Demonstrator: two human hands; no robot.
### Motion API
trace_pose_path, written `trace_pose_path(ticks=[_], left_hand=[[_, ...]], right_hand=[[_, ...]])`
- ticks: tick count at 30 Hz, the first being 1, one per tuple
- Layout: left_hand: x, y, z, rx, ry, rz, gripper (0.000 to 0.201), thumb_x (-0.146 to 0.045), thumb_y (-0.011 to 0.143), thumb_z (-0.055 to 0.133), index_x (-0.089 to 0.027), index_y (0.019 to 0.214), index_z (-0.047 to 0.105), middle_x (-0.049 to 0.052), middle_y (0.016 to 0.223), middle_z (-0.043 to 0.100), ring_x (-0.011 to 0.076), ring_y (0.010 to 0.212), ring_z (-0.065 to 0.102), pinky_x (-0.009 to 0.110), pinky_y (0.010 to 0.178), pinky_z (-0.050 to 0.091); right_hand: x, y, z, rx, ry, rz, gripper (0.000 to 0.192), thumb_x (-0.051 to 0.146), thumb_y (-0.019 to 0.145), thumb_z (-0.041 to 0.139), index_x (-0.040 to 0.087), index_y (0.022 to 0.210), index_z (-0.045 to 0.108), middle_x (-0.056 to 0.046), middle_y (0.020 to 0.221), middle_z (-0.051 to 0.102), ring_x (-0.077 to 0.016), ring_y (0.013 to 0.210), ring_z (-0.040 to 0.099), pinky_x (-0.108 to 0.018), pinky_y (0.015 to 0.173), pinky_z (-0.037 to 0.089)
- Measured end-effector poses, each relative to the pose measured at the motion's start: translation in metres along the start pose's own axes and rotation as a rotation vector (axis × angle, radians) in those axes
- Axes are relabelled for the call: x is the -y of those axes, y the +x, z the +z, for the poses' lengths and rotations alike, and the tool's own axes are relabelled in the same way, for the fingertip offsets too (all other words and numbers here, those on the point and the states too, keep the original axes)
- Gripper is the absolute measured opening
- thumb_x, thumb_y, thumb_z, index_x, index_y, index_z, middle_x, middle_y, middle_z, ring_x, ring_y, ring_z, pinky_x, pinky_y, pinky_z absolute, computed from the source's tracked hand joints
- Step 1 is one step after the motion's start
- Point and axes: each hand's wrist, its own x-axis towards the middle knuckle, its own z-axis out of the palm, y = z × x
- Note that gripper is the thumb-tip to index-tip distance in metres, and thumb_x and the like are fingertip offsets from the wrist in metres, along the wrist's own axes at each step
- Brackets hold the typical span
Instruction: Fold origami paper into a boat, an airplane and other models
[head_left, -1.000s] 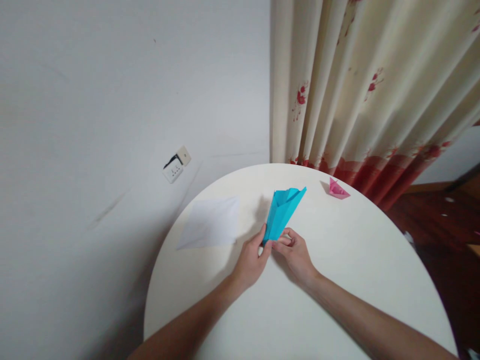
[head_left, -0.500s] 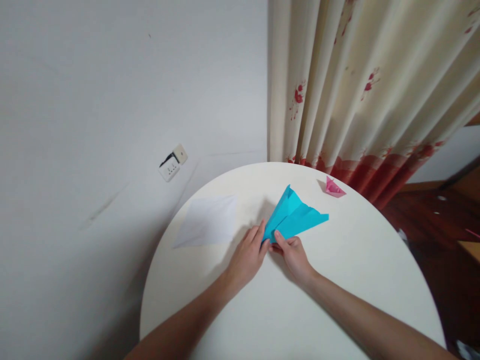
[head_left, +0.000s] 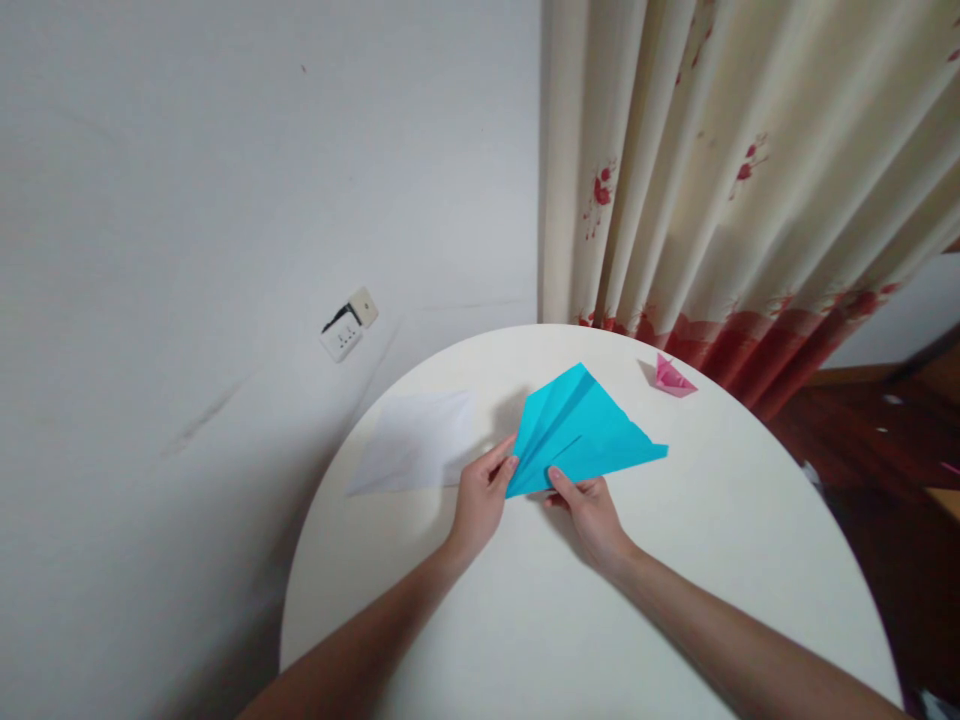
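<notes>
A folded blue sheet of paper [head_left: 589, 425], shaped like a paper plane with a crease along its middle, is held above the table. My left hand [head_left: 484, 495] pinches its left edge near the pointed end, thumb on top. Lower down, my right hand [head_left: 589, 508] grips the near edge, its thumb lying on the paper and the other fingers beneath. The wide end of the paper points away and to the right.
Both hands are over a round white table [head_left: 585, 620]. A white sheet [head_left: 412, 440] lies at its left, and a small pink folded-paper boat [head_left: 673, 378] at the far right. Behind are a wall with a socket [head_left: 342, 336] and a patterned curtain [head_left: 675, 200].
The blue paper has opened out wider, showing its left flap and creases. My left hand has shifted slightly left, its thumb now on the paper's edge. The right hand keeps its hold.
</notes>
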Motion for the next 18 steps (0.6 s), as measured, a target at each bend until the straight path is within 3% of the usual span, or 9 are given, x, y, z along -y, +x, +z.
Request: trace_pose_path(ticks=[3,8,14,18], left_hand=[[-0.003,-0.002,0.000,0.018,0.085,0.094,0.037,-0.042,0.095,0.059,-0.019,0.118,0.076,0.009,0.100,0.074,0.0242,0.103,0.066,0.034,0.090,0.053],[-0.004,-0.007,0.002,0.035,0.187,0.169,0.033,-0.036,0.098,0.056,-0.021,0.121,0.074,0.008,0.099,0.068,0.0200,0.090,0.063,0.029,0.076,0.052],[-0.008,-0.009,0.002,0.095,0.185,0.177,0.035,-0.036,0.101,0.051,-0.020,0.125,0.072,0.008,0.100,0.065,0.0198,0.094,0.061,0.031,0.082,0.051],[-0.012,-0.008,-0.001,0.130,0.174,0.162,0.038,-0.041,0.098,0.056,-0.020,0.125,0.071,0.008,0.104,0.064,0.0208,0.096,0.061,0.031,0.080,0.052]], right_hand=[[0.000,-0.001,0.001,0.004,0.045,-0.018,0.031,0.053,0.073,0.083,0.022,0.078,0.082,-0.007,0.081,0.078,-0.0181,0.067,0.064,-0.028,0.058,0.051],[-0.003,0.000,-0.003,-0.014,-0.031,-0.048,0.040,0.053,0.075,0.081,0.019,0.056,0.075,-0.006,0.066,0.073,-0.0149,0.058,0.056,-0.027,0.057,0.047],[-0.003,-0.001,-0.004,0.023,-0.001,-0.016,0.039,0.055,0.076,0.080,0.019,0.062,0.077,-0.007,0.070,0.074,-0.0156,0.059,0.055,-0.028,0.057,0.046],[-0.004,0.000,-0.005,0.007,-0.022,-0.010,0.043,0.057,0.075,0.080,0.018,0.057,0.074,-0.005,0.061,0.069,-0.0133,0.053,0.050,-0.027,0.054,0.040]])
